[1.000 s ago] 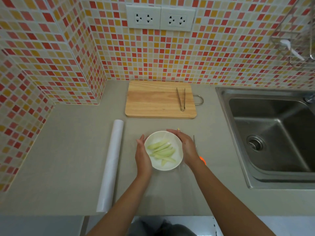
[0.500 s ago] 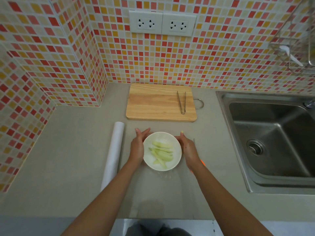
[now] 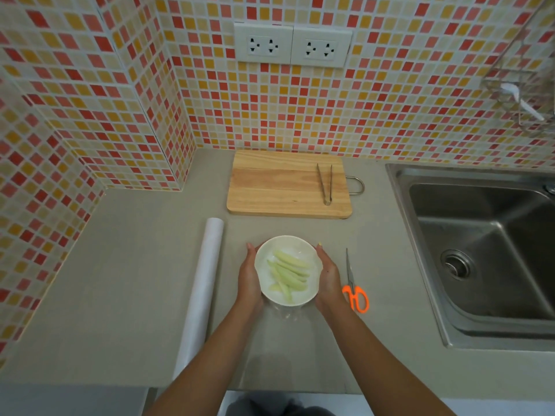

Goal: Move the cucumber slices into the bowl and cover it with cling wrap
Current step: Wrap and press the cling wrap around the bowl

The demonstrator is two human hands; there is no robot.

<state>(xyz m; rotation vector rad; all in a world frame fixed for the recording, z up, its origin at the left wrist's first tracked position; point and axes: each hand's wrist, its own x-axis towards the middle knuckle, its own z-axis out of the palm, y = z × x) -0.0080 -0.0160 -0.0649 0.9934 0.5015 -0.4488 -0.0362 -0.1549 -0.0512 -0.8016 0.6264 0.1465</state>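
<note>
A white bowl (image 3: 303,250) stands on the grey counter in front of me, holding several pale green cucumber slices (image 3: 289,273). Clear cling wrap glints over the bowl and bunches in a crumpled fold (image 3: 287,314) under its near edge. My left hand (image 3: 250,279) lies flat against the bowl's left side. Against the right side lies my right hand (image 3: 328,273). The fingers of both hands run along the wall of the bowl, pressing the wrap to it. The white cling wrap roll (image 3: 201,291) lies left of my left hand.
Orange-handled scissors (image 3: 354,291) lie just right of my right hand. A wooden cutting board (image 3: 279,187) with metal tongs (image 3: 326,183) on it sits at the back by the tiled wall. A steel sink (image 3: 480,250) fills the right side.
The bowl has turned between my hands, so the slices point a different way. Both hands slid along its sides towards me, and my right hand uncovered the scissors.
</note>
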